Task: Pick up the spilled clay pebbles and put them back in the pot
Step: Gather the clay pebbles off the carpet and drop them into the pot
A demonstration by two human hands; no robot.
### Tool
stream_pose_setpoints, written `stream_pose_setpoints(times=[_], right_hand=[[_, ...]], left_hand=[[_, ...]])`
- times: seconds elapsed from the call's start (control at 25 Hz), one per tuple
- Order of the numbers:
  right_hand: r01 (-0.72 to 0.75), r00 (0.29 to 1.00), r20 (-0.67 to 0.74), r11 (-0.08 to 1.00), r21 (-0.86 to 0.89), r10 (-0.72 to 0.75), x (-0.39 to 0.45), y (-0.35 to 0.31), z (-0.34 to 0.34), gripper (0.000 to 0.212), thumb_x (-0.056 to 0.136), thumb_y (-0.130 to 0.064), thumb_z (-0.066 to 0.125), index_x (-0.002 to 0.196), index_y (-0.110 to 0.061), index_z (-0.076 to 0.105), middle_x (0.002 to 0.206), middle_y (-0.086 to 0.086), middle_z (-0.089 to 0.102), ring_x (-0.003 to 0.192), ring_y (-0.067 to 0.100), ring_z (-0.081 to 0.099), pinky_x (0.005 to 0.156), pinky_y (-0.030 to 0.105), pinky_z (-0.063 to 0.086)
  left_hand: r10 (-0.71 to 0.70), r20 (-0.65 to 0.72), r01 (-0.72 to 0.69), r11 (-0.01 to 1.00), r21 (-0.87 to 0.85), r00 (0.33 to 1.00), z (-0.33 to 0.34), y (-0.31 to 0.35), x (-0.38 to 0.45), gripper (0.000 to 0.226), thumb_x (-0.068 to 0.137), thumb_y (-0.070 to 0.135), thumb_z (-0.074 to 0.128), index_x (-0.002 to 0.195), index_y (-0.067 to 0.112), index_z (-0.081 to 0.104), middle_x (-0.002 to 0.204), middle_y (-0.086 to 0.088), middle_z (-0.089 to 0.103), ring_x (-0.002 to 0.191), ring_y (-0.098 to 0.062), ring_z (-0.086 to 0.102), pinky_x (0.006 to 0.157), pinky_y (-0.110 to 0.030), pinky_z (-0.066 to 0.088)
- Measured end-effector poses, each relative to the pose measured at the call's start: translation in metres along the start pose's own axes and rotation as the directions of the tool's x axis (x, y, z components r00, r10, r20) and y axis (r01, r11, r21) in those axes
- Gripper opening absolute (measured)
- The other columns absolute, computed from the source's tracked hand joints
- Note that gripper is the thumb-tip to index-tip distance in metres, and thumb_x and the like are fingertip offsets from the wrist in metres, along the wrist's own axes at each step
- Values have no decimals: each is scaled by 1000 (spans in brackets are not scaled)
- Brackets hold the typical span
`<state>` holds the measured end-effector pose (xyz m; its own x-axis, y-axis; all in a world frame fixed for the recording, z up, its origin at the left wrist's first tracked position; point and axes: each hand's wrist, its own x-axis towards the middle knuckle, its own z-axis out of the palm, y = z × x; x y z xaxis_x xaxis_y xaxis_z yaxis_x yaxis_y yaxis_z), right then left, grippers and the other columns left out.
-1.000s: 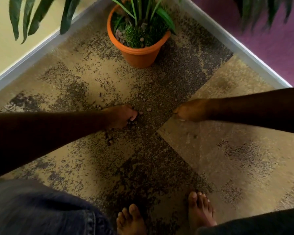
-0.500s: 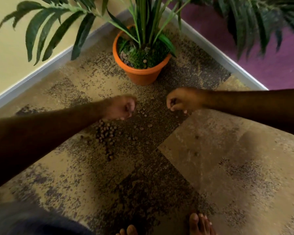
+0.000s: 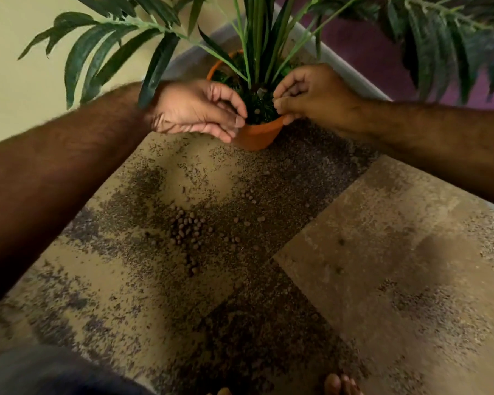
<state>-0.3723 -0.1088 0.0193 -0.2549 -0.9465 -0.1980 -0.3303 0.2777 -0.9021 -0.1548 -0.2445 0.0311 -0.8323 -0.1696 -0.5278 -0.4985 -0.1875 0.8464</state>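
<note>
Clay pebbles (image 3: pixel 186 227) are small, round, brownish balls, and most of them sit in a loose heap on the patterned carpet (image 3: pixel 368 252), in front of the pot and well apart from it. The heap is longer than wide: its long axis runs roughly from the pot side toward the camera, thinning into a short tail at the near end. A few strays lie scattered to the right of the heap, closer to the pot. At least one pebble shows inside the pot, on the green filling.

The orange pot (image 3: pixel 255 135) stands upright in the corner where the two walls meet, with long green leaves (image 3: pixel 111 44) fanning out above it.

Both hands hover over the pot's rim. The left hand (image 3: pixel 196 109) is cupped, fingers curled and tips pinched together near the rim; can't tell if pebbles are in it. The right hand (image 3: pixel 311 94) is loosely curled, thumb touching the rim; can't tell its contents either.
</note>
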Motion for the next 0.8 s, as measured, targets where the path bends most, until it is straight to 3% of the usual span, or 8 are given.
stream_pose_setpoints(times=[0.12, 0.2, 0.32, 0.44, 0.56, 0.68, 0.8], right_hand=[[-73, 996, -39, 988, 134, 79, -6, 3, 15, 35, 85, 5, 70, 118, 2, 59, 113, 18, 68, 97, 19, 72, 78, 29, 61], [-89, 994, -43, 986, 141, 96, -7, 3, 16, 39, 86, 8, 65, 122, -4, 56, 123, 14, 65, 106, 16, 69, 80, 27, 60], [-112, 992, -31, 972, 207, 121, -10, 4, 15, 41, 89, 12, 54, 126, -4, 49, 132, 11, 63, 114, 13, 63, 94, 36, 58], [-122, 989, -33, 919, 374, 145, -15, 6, 10, 40, 90, 14, 47, 126, -4, 47, 132, 13, 62, 117, 15, 62, 101, 37, 53], [-90, 993, -39, 907, 411, 115, -21, 12, 4, 32, 90, 8, 56, 120, -1, 50, 122, 18, 65, 111, 23, 66, 92, 38, 58], [-101, 994, -5, 948, 301, 108, -32, 26, 0, 25, 89, -1, 63, 112, -4, 54, 100, 18, 67, 88, 24, 68, 76, 41, 62], [-195, 978, 105, 972, 131, 182, -41, 46, -10, 18, 92, -8, 63, 109, -8, 59, 93, 9, 70, 83, 21, 67, 72, 41, 60]], left_hand=[[27, -225, -31, 999, -13, 974, -5, -2, 11, 12, 91, 2, 66, 101, 8, 64, 88, -7, 73, 75, -11, 71, 73, -23, 62], [44, -379, -52, 999, -10, 924, -6, -8, 20, 10, 94, 0, 64, 100, 9, 62, 99, -10, 71, 81, -14, 71, 74, -26, 62], [93, -545, -121, 992, -17, 833, -6, -11, 27, 13, 93, 3, 68, 95, 13, 59, 104, -14, 67, 93, -28, 71, 84, -37, 62], [182, -579, -145, 983, 110, 795, -4, -13, 28, 14, 91, 4, 68, 93, 17, 61, 99, -8, 69, 102, -31, 70, 95, -45, 58], [252, -557, -152, 964, 219, 791, -5, -19, 25, 12, 94, 4, 64, 96, 16, 64, 95, -3, 70, 89, -16, 71, 93, -44, 59], [305, -591, -99, 930, 355, 747, -12, -25, 22, 12, 95, 11, 63, 98, 23, 64, 98, -4, 68, 89, -18, 70, 87, -43, 60], [376, -633, -69, 889, 453, 676, -9, -36, 17, 15, 94, 24, 65, 89, 37, 59, 83, 9, 61, 77, -9, 62, 74, -33, 55]])
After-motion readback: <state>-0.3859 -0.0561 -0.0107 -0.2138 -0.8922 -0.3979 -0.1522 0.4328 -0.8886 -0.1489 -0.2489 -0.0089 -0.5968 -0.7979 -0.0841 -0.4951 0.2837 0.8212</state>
